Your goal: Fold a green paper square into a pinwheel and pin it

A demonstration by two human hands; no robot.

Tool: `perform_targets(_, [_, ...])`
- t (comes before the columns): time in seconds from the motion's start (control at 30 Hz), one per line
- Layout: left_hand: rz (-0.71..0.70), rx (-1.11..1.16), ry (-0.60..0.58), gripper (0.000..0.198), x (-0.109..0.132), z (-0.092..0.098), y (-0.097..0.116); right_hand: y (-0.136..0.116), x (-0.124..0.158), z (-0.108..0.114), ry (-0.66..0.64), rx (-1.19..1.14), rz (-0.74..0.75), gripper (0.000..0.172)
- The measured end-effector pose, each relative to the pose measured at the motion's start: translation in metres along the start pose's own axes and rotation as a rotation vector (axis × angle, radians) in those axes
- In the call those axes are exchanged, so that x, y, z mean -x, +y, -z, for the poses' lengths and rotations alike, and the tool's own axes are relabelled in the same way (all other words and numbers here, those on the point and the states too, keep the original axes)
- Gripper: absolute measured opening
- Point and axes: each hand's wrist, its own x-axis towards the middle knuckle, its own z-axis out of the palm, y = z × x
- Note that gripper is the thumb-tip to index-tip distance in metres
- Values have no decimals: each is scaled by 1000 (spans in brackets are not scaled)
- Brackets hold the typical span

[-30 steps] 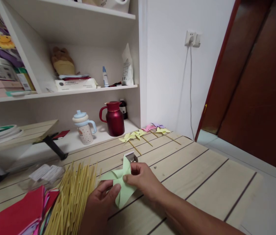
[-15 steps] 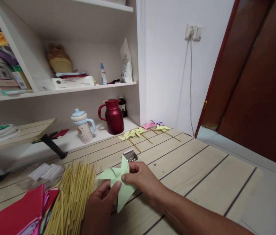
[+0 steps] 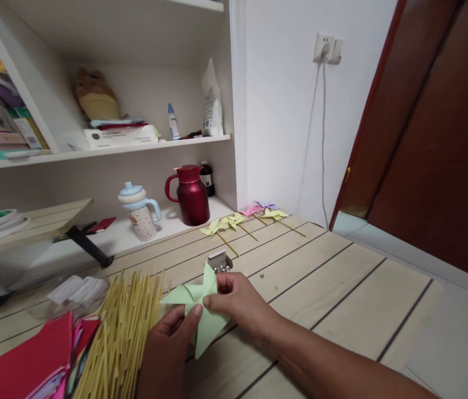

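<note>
A pale green paper pinwheel [image 3: 205, 321] is held above the slatted table between my two hands. My left hand [image 3: 175, 332] pinches its lower left side, thumb on top near the centre. From the right, my right hand [image 3: 236, 299] grips it with the thumb close to the middle and the fingers behind a blade. Whether a pin is in the centre is hidden by my thumbs. Just behind the pinwheel stands a small opened box [image 3: 219, 261] with shiny metal pins in it. A pile of thin wooden sticks [image 3: 119, 332] lies beside my left hand.
Red and coloured paper sheets [image 3: 30, 354] lie at the front left, near a clear plastic bag [image 3: 76, 293]. Finished pinwheels on sticks [image 3: 234, 221] rest at the table's far edge. A red jug [image 3: 192, 197] and a spotted cup [image 3: 142, 219] stand on the shelf behind.
The view has shifted slightly. Both hands keep their hold on the green pinwheel, with hardly any movement.
</note>
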Motion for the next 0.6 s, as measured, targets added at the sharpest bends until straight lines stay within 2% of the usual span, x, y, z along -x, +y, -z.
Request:
perform_targets(0.1, [-11, -5, 49, 35, 3, 0, 6, 0, -1, 1, 8, 43, 90, 14])
perform_targets(0.23, [-36, -63, 144, 40, 6, 3, 11, -8, 1, 4, 179, 190, 276, 40])
perform_targets(0.27, [-39, -70, 156, 41, 7, 4, 12, -10, 2, 5, 226, 265, 330, 39])
perform_targets(0.37, [-62, -71, 165, 47, 7, 7, 11, -14, 5, 8, 271, 475, 447, 13])
perform_targets(0.4, [-76, -91, 168, 48, 7, 8, 11, -14, 6, 8, 248, 499, 439, 9])
perform_targets(0.6, [-146, -215, 193, 42, 6, 9, 12, -8, 6, 2, 60, 425, 269, 18])
